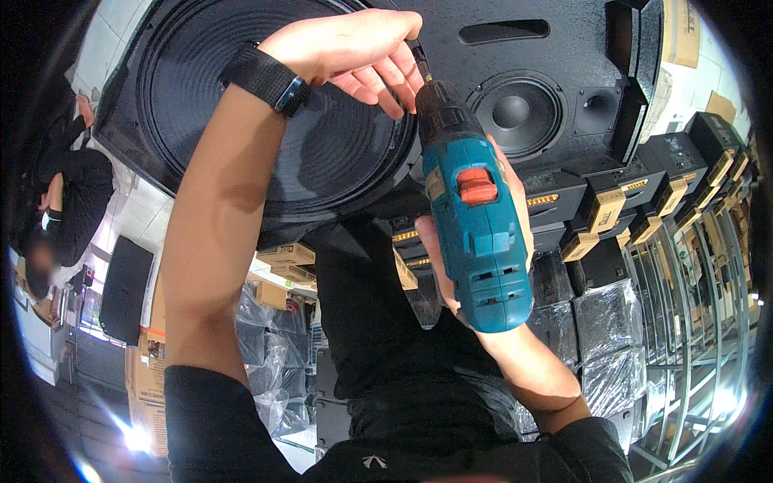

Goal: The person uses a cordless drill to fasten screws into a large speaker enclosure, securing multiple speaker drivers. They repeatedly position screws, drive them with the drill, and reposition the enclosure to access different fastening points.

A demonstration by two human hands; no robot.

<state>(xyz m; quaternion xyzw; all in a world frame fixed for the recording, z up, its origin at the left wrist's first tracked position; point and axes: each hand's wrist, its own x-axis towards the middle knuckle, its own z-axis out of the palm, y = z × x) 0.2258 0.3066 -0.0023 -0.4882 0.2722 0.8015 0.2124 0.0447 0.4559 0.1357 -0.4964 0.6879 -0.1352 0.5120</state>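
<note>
My right hand (513,187) is wrapped round a teal and black cordless drill (485,229) with a red slider on top. The drill points away from me, and a slim bit (422,63) runs from its black chuck toward the speaker cabinet (592,36). Beside the bit is my left hand (346,52), open, its fingers stretched toward the chuck; the thumb tip is close to the bit's far end, and whether it touches is unclear. Under the left forearm lies a large black speaker cone (193,105). Where the bit ends is hidden by the left hand.
A smaller round driver (517,113) and a square horn (598,110) sit in the cabinet. Boxed black speakers (612,201) line the right, near a metal rack (692,322). Plastic-wrapped boxes (608,322) stand below. Another person (76,181) is at the far left.
</note>
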